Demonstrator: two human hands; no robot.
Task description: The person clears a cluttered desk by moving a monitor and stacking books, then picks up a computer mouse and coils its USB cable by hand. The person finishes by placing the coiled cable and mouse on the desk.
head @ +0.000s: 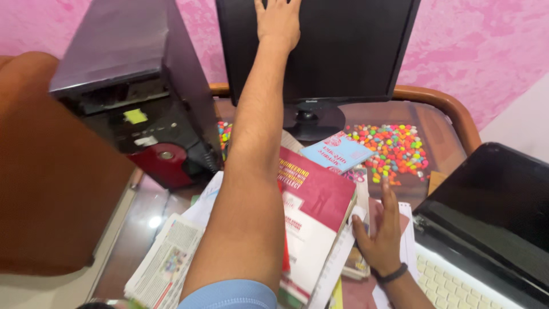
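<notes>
My left hand (pixel 278 23) reaches far forward and lies flat against the upper part of a black monitor (pixel 343 51); its fingertips are cut off by the top of the frame. My right hand (pixel 380 232), with a black band on the wrist, rests palm down with fingers spread on papers beside a red and white book (pixel 314 212). The thumb touches the book's right edge. A light blue booklet (pixel 337 151) lies just beyond the book, near the monitor's stand (pixel 311 120).
A dark computer tower (pixel 137 91) stands at the left. An open laptop (pixel 492 217) sits at the right. Many small colourful beads (pixel 394 149) lie scattered under the glass top. Newspapers (pixel 166 257) spread at the lower left. A wooden rim (pixel 452 111) edges the table.
</notes>
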